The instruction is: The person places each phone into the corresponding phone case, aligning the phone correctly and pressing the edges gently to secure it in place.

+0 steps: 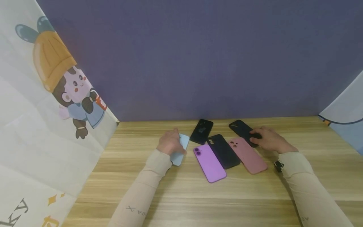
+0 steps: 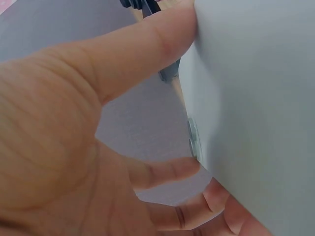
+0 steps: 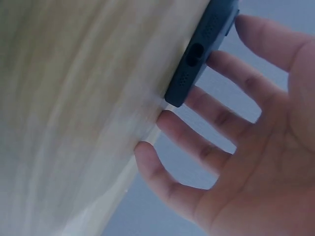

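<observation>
My left hand grips a light blue phone by its edges on the table. In the left wrist view, the thumb and fingers lie along the side of the pale phone, near two camera lenses. At the right, my right hand holds the near end of a black phone case. The right wrist view shows the case's end with its port cutout; thumb and first fingers touch the case, while the other fingertips meet the table.
Between the hands lie a black phone, a purple phone, a second black case and a pink case. The wood-grain table meets a purple-grey backdrop behind. A printed sheet stands on the left.
</observation>
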